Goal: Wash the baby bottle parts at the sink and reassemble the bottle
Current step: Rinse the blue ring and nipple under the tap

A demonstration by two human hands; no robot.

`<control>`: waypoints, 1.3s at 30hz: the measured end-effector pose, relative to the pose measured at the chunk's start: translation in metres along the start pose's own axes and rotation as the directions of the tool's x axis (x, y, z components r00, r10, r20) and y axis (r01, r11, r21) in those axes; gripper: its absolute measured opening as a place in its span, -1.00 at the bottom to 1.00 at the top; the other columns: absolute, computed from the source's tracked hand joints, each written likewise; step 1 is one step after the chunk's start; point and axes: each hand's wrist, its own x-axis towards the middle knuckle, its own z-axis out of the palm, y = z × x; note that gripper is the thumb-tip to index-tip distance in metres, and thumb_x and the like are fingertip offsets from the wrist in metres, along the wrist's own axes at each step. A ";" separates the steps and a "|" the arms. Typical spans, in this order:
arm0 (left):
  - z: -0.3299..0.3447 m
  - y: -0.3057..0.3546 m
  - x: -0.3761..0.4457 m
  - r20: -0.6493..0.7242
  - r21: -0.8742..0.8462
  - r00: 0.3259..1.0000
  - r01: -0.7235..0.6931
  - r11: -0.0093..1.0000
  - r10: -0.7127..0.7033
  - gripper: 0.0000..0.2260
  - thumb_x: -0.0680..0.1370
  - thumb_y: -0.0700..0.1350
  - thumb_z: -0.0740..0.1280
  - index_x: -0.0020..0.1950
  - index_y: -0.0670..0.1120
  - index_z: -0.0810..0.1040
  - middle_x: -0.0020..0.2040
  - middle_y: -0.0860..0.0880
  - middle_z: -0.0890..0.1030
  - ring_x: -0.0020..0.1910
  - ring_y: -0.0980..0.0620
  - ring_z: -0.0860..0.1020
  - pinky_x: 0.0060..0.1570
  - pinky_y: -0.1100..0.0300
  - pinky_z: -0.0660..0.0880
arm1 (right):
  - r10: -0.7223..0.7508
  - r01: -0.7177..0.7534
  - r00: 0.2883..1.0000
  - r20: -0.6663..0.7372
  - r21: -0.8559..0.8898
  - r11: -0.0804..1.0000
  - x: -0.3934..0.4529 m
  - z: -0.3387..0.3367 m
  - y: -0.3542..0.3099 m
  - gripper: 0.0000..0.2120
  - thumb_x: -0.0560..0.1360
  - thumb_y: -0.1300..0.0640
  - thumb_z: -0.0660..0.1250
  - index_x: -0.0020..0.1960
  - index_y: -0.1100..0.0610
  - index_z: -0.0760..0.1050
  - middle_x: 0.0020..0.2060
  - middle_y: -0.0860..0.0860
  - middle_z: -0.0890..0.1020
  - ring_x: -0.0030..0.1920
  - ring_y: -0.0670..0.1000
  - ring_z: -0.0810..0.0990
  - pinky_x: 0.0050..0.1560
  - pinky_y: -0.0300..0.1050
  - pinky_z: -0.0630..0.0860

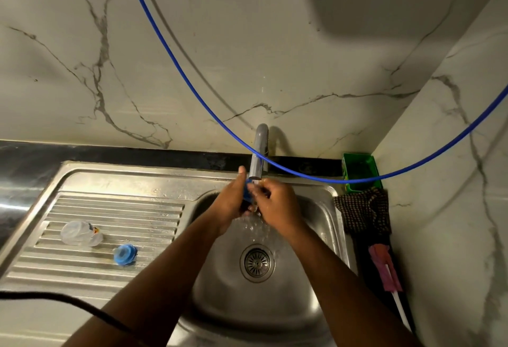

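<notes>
Head view: both hands meet under the grey metal tap spout (258, 154) at the back edge of the stainless steel sink (316, 264), water running off them toward the round slotted drain (257, 263).
Left hand (233, 203): fingers curled round a small blue plastic bottle part (247, 192), thumb raised beside the spout.
Right hand (277, 203): fingers bent onto the same part, seemingly rubbing it; whether they pinch it I cannot tell.
Progress: rinsing is under way, by my judgement about mid-wash; nothing is reassembled yet.
Waiting parts: a clear, soft-looking domed plastic piece with a small printed mark (81, 232) and a blue round ribbed plastic collar (125, 254) lie apart on the ridged steel drainboard (82, 272), near its left edge.
Left to do: finish the remaining washing, then fit all parts together.
Right rim: a checked woven cloth (362, 213), a green plastic tray (360, 170) in the back corner, and a pink sponge brush with a white handle (384, 272).
</notes>
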 end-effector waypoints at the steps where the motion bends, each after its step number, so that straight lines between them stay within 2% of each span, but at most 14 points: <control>1: 0.005 -0.001 -0.003 0.002 -0.020 0.999 -0.050 0.999 0.050 -0.46 0.68 0.27 0.03 0.10 -0.15 0.55 -0.23 -0.11 0.61 -0.37 0.05 0.54 -0.35 0.17 0.47 | 0.033 -0.032 0.999 -0.025 0.043 0.999 0.000 0.001 -0.002 -0.80 0.69 -0.04 0.27 0.12 0.03 0.61 -0.02 0.04 0.70 -0.11 -0.03 0.70 -0.26 -0.32 0.52; 3: 0.010 0.003 -0.007 -0.040 -0.117 0.998 -0.053 0.992 0.048 -0.47 0.71 0.21 0.03 0.02 -0.20 0.55 -0.32 -0.14 0.54 -0.44 0.00 0.47 -0.44 0.18 0.42 | 0.056 -0.060 0.998 0.040 0.121 0.991 0.000 0.003 -0.011 -0.82 0.70 -0.06 0.23 0.03 -0.05 0.57 -0.08 0.03 0.68 -0.19 -0.04 0.68 -0.27 -0.21 0.59; 6: 0.000 0.006 -0.003 -0.020 -0.150 0.993 0.112 0.982 -0.116 -0.46 0.67 0.29 0.03 -0.17 -0.08 0.53 -0.40 -0.03 0.43 -0.50 0.08 0.32 -0.52 0.23 0.23 | -0.088 0.092 0.986 0.141 -0.023 0.996 0.001 -0.004 -0.007 -0.73 0.64 -0.09 0.33 0.24 0.03 0.62 0.04 -0.01 0.68 -0.01 -0.07 0.67 0.00 -0.13 0.65; 9: 0.003 0.000 -0.004 0.053 -0.101 0.997 0.062 0.993 -0.057 -0.38 0.64 0.38 -0.02 -0.12 -0.09 0.54 -0.41 -0.01 0.46 -0.48 0.10 0.33 -0.47 0.23 0.27 | 0.005 0.005 0.993 0.121 -0.076 0.997 0.009 -0.013 -0.004 -0.77 0.65 -0.05 0.34 0.17 0.09 0.59 -0.12 -0.02 0.65 -0.16 -0.05 0.65 -0.20 -0.16 0.63; 12: 0.008 0.004 -0.007 -0.018 -0.149 0.996 0.086 0.985 -0.090 -0.40 0.65 0.34 0.00 -0.25 -0.08 0.51 -0.46 -0.03 0.45 -0.51 0.06 0.38 -0.46 0.21 0.35 | -0.061 0.088 0.967 0.248 -0.097 0.991 0.000 -0.006 -0.008 -0.72 0.70 0.03 0.26 0.38 0.06 0.51 0.09 0.02 0.65 -0.08 -0.12 0.64 -0.24 -0.39 0.52; 15: -0.001 0.002 -0.004 0.027 -0.090 0.985 0.174 0.981 -0.172 -0.38 0.62 0.39 0.03 -0.24 -0.07 0.54 -0.40 -0.03 0.49 -0.47 0.09 0.38 -0.45 0.24 0.33 | -0.144 0.172 0.975 0.167 -0.164 0.971 -0.003 -0.012 -0.001 -0.68 0.65 0.01 0.36 0.35 0.08 0.58 0.13 -0.01 0.69 -0.02 -0.19 0.59 -0.10 -0.51 0.40; 18: 0.007 -0.002 -0.003 -0.004 -0.134 1.000 0.008 0.991 -0.009 -0.44 0.66 0.32 0.04 -0.02 -0.12 0.57 -0.25 -0.11 0.56 -0.37 0.05 0.46 -0.34 0.17 0.41 | -0.073 0.077 0.994 0.085 -0.048 0.996 -0.005 -0.011 -0.006 -0.74 0.68 -0.04 0.29 0.20 0.09 0.63 -0.08 0.02 0.72 -0.17 -0.10 0.69 -0.16 -0.23 0.64; 19: 0.011 0.001 -0.004 -0.032 -0.172 0.999 -0.017 0.985 0.012 -0.45 0.66 0.31 0.04 -0.06 -0.11 0.57 -0.28 -0.11 0.54 -0.38 0.03 0.46 -0.34 0.16 0.42 | -0.084 0.086 0.992 0.092 -0.011 0.996 -0.006 -0.008 -0.011 -0.73 0.69 -0.02 0.26 0.23 0.10 0.62 -0.04 0.06 0.73 -0.13 -0.05 0.72 -0.12 -0.14 0.68; 22: 0.012 0.009 0.001 -0.128 -0.235 0.991 0.005 0.972 -0.036 -0.42 0.65 0.31 0.08 -0.05 -0.14 0.63 -0.30 -0.11 0.60 -0.33 -0.01 0.55 -0.23 0.10 0.53 | -0.219 0.221 0.975 0.035 -0.177 0.959 -0.008 -0.003 -0.012 -0.68 0.67 0.02 0.31 0.39 0.05 0.58 0.14 0.03 0.73 0.07 -0.02 0.71 0.07 -0.14 0.64; 25: 0.010 0.008 0.001 -0.114 -0.186 0.993 0.022 0.982 -0.044 -0.42 0.65 0.32 0.07 0.03 -0.12 0.64 -0.19 -0.14 0.64 -0.21 -0.04 0.61 -0.08 0.07 0.58 | -0.117 0.124 0.991 0.060 -0.132 0.983 -0.007 -0.005 -0.010 -0.64 0.66 0.03 0.34 0.44 0.03 0.46 0.19 0.01 0.71 0.08 0.01 0.73 0.01 -0.05 0.70; 29: 0.014 0.008 -0.003 -0.107 -0.140 0.994 0.021 0.990 -0.037 -0.44 0.65 0.33 0.03 0.00 -0.08 0.60 -0.35 -0.04 0.56 -0.38 0.05 0.49 -0.30 0.17 0.46 | -0.125 0.143 0.988 0.085 -0.249 0.958 -0.005 -0.006 -0.007 -0.73 0.67 -0.05 0.28 0.34 -0.02 0.42 0.11 -0.01 0.71 0.03 0.01 0.73 0.00 0.08 0.70; 32: 0.015 0.001 -0.003 -0.061 -0.046 0.998 -0.025 0.999 0.022 -0.45 0.66 0.32 0.02 0.02 -0.10 0.55 -0.38 -0.03 0.54 -0.49 0.10 0.44 -0.47 0.24 0.34 | -0.022 0.034 0.990 0.137 -0.085 0.996 0.003 -0.011 -0.008 -0.77 0.70 -0.07 0.22 0.32 -0.04 0.43 0.08 -0.01 0.71 -0.10 -0.03 0.71 -0.09 0.06 0.72; 36: 0.002 0.008 -0.004 -0.031 0.109 0.998 0.064 0.992 -0.061 -0.38 0.61 0.40 -0.01 -0.19 -0.06 0.55 -0.45 0.00 0.48 -0.54 0.12 0.36 -0.51 0.27 0.27 | -0.068 0.086 0.952 0.299 -0.046 0.995 -0.005 -0.015 -0.002 -0.65 0.70 0.02 0.27 0.45 -0.03 0.31 0.28 -0.01 0.63 0.17 -0.04 0.67 0.08 -0.10 0.66; 39: -0.002 0.004 0.000 0.038 0.066 0.994 0.099 0.993 -0.102 -0.43 0.66 0.32 0.02 -0.10 -0.12 0.56 -0.40 -0.03 0.50 -0.49 0.10 0.38 -0.48 0.26 0.33 | -0.111 0.130 0.960 0.258 -0.056 0.990 -0.001 -0.018 0.011 -0.73 0.62 0.10 0.41 0.27 -0.01 0.44 0.19 -0.02 0.66 0.15 -0.12 0.65 0.11 -0.15 0.63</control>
